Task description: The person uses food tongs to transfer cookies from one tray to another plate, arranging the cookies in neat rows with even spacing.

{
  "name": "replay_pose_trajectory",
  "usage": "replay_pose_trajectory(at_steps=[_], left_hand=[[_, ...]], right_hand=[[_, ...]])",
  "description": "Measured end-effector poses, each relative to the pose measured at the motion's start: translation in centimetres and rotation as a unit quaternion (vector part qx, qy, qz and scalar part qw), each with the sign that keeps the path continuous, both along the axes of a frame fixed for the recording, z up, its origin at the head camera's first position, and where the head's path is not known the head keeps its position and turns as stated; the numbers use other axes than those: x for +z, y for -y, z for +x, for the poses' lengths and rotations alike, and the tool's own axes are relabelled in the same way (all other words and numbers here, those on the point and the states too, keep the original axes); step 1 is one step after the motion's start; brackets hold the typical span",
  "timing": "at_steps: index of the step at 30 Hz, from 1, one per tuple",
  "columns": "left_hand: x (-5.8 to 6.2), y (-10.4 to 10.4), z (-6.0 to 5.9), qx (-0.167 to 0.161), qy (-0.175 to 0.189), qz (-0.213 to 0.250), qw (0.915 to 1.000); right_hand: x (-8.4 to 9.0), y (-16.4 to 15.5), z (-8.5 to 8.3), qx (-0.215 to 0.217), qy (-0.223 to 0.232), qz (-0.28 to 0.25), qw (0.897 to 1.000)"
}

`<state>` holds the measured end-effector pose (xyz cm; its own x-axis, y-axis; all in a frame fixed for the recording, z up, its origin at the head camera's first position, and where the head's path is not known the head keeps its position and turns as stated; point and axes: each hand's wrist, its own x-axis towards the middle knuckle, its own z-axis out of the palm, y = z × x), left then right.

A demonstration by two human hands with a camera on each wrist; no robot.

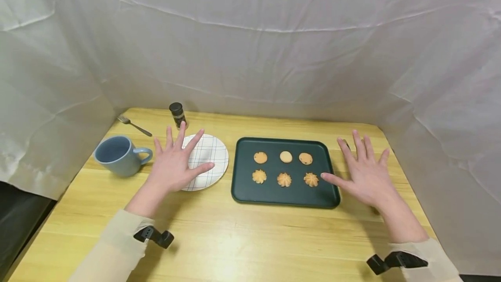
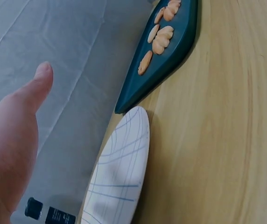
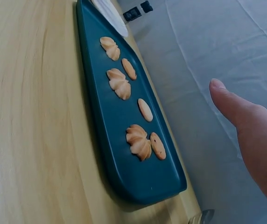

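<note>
Two hands spread flat, fingers straight, holding nothing: left hand (image 1: 172, 166) over checked round plate (image 1: 213, 151) near desk (image 1: 250, 238) centre, right hand (image 1: 364, 173) at right edge of dark green rounded tray (image 1: 242, 177). Six cookies (image 1: 284, 179) there, small, crumbly-looking. Risk, I think: thumb knocks tray, cookies slide.

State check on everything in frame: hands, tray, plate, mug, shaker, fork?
left hand: open, fingers spread, over the plate's left part
right hand: open, thumb tip at the tray's right edge
green tray: flat, holds six cookies
checked plate: bare
blue mug: upright
spice shaker: upright, capped
fork: lying flat
</note>
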<state>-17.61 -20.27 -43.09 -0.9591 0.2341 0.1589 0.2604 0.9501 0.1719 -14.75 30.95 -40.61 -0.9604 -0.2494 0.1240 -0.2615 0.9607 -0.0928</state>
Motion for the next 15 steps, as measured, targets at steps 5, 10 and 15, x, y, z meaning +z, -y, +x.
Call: replay_pose_trajectory(at_steps=[5, 10, 15], left_hand=[[-0.4, 0.8, 0.5, 0.012, 0.014, 0.033, 0.9993], [-0.7, 1.8, 1.1, 0.023, 0.025, 0.076, 0.9965], [-1.4, 2.9, 1.5, 0.030, 0.027, 0.139, 0.9894]], right_hand=[[-0.3, -0.8, 0.2, -0.002, -0.002, -0.025, 1.000], [-0.8, -1.7, 0.5, -0.007, -0.006, -0.061, 0.998], [-1.5, -2.8, 0.7, -0.017, -0.010, -0.090, 0.996]])
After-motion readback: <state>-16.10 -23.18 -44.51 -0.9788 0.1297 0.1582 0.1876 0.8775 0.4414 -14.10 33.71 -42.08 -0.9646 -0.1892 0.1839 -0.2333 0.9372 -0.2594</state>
